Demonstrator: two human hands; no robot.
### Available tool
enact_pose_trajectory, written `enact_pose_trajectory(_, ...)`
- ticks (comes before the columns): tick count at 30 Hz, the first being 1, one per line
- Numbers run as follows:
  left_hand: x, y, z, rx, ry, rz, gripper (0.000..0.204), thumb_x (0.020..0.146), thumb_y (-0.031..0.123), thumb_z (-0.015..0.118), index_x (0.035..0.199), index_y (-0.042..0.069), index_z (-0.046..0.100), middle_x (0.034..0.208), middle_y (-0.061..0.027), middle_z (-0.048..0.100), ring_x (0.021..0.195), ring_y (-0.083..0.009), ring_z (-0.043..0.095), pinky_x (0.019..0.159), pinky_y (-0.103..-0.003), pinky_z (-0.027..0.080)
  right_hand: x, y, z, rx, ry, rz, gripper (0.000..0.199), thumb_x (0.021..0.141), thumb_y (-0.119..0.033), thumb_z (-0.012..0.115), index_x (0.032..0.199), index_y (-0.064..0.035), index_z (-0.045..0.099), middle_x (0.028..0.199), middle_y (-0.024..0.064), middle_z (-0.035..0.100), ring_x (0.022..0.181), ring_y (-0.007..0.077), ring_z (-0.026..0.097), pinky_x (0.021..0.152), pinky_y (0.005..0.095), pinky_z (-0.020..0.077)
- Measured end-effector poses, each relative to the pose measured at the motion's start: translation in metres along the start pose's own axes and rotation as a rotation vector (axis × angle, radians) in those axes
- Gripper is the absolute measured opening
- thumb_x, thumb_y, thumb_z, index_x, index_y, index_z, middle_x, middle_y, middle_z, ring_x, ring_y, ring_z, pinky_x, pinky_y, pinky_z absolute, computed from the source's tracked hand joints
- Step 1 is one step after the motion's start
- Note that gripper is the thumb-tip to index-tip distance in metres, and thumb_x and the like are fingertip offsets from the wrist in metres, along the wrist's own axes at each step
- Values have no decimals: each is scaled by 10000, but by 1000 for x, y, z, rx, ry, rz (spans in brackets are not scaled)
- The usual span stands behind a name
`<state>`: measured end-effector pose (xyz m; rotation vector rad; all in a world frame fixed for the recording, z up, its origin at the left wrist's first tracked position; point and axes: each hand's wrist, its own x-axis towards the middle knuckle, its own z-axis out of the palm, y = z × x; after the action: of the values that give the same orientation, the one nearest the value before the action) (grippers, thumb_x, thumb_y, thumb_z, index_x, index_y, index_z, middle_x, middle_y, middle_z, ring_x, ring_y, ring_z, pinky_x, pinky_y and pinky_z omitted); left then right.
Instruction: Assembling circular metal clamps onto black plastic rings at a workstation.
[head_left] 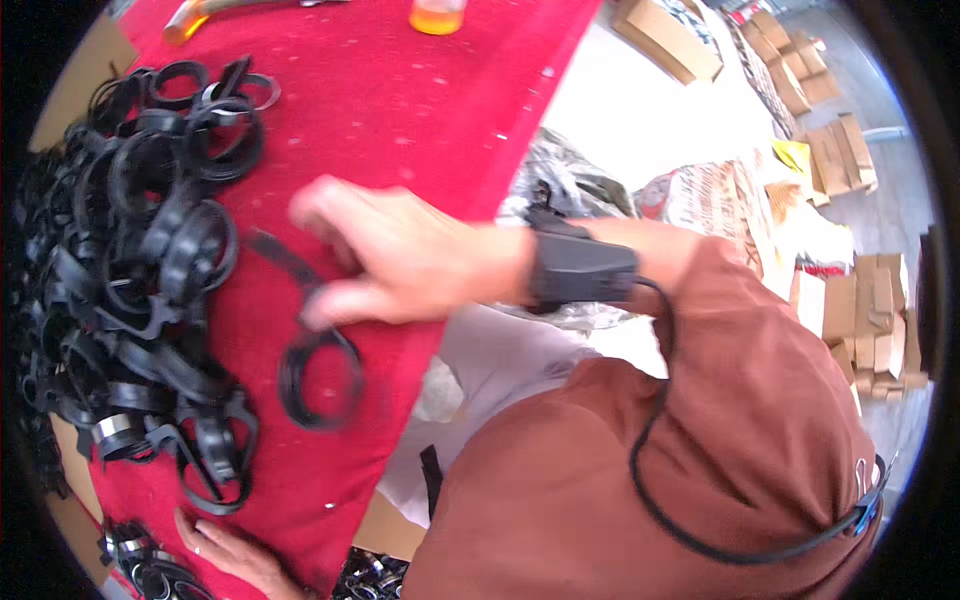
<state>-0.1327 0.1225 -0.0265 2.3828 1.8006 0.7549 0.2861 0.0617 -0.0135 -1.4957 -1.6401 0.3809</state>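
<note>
My right hand (pixel 385 255) reaches in from the right over the red cloth, blurred by motion. Its fingers and thumb are spread apart. Just under the thumb lies a black ring with a strap-like tail (pixel 320 385); the thumb covers part of it, and the ring's edge is blurred. To the left spreads a big heap of black ring-shaped parts (pixel 150 240), a few with silvery metal bands. My left hand (pixel 235 555) rests low on the cloth at the near edge, fingers stretched out, beside a smaller pile of black parts with metal bands (pixel 150 565).
A tool with an amber handle (pixel 185 22) and a container of orange-yellow liquid (pixel 437 15) are at the far side of the red-covered table (pixel 400 120). Clear plastic bags (pixel 570 175) and several cardboard boxes (pixel 865 310) stand to the right. A cable runs along my right sleeve.
</note>
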Motion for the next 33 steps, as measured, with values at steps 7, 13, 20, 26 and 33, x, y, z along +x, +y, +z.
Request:
enact_pose_trajectory(7,26,-94,13,88,43,138,514,995,314,292,1287,-87,424,1316,-257,436,1227,-342,407,1056,-380,291,-69,41,-116,-242,479,-33,231,762,-190,692,928,-47,620,785,132,644,692,249,653,630,340,526)
enact_pose_trajectory(13,3,40,-4,320,166,198,318,938,176,484,1119,-86,501,1111,-226,505,976,-327,497,870,-424,399,-260,140,-138,-102,260,892,237,881,-222,585,947,2,626,709,14,596,618,74,544,563,242,467)
enact_pose_trajectory(20,-94,298,117,-261,-263,1008,799,763,435,690,1361,74,303,1377,-242,319,1233,-445,343,993,-556,299,-191,109,-2,2037,110,782,569,853,-359,625,1316,-96,424,1249,180,486,1135,268,499,907,525,436)
enact_pose_trajectory(26,-136,302,164,-613,-561,604,929,713,291,739,1405,-12,198,1411,-305,180,1311,-453,201,1045,-503,239,-187,102,-1,1488,-124,974,277,783,-135,668,1016,-14,580,919,69,614,779,131,594,631,237,478)
enact_pose_trajectory(33,-116,321,110,-1134,-1180,-473,525,843,-25,566,1326,-21,360,1162,-113,556,1046,-170,548,837,-277,486,-194,65,-39,1381,45,384,253,828,-5,617,1071,-2,548,1040,124,620,984,186,594,852,306,485)
